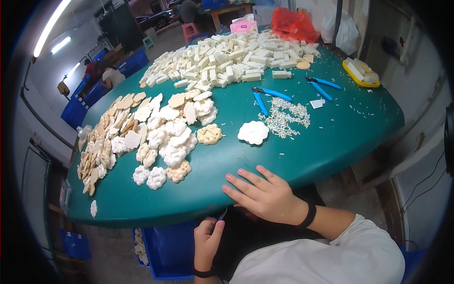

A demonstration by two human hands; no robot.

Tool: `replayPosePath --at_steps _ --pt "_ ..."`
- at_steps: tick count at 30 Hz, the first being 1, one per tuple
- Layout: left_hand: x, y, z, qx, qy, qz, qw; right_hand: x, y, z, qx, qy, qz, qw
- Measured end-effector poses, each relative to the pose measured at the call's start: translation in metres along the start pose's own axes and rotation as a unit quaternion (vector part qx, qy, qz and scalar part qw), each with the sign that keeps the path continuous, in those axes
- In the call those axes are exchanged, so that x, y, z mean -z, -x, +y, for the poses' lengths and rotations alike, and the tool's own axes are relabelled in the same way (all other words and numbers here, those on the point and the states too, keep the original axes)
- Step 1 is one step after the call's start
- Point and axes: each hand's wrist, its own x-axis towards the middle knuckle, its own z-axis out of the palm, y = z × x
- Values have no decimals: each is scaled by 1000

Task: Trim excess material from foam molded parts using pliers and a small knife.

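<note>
My left hand (206, 238) is closed below the table's near edge. A small knife (222, 216) pokes out past its thumb, showing a pale blade and a bit of blue. My right hand (262, 195) lies with fingers stretched out at the near edge of the green table (213, 165), holding nothing. Beyond it sits a white scalloped plastic piece (253, 132), beside a heap of short white offcuts (287, 118). To the left spreads a pile of white and beige scalloped pieces (175, 137).
Two blue-handled nippers (272, 97) lie past the offcuts. A big mound of white rectangular tubes (227, 59) covers the far side, with a red plastic bag (293, 26) behind. At far right stands a yellow tray (362, 73). A blue crate (175, 253) is under the near edge.
</note>
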Motion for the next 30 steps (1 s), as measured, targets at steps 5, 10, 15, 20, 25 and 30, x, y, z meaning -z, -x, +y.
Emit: replayPosePath --at_steps 5,10,15,20,25,30 --pt "3 0 -8 10 -8 -4 1000 5 -2 5 -3 1 -1 1000" --pt "36 0 33 11 61 -175 983 40 -16 32 19 -215 -126 968" --pt "55 -40 134 -16 236 -173 956 59 -93 98 98 -115 -193 970" --pt "24 -139 185 52 468 -189 862 30 -121 155 -11 -159 -415 896" --pt "-1 -216 202 77 452 -283 843 8 -140 165 -27 -286 -457 842" --pt "-10 -274 165 66 465 -276 838 15 -126 173 -45 -299 -439 846"
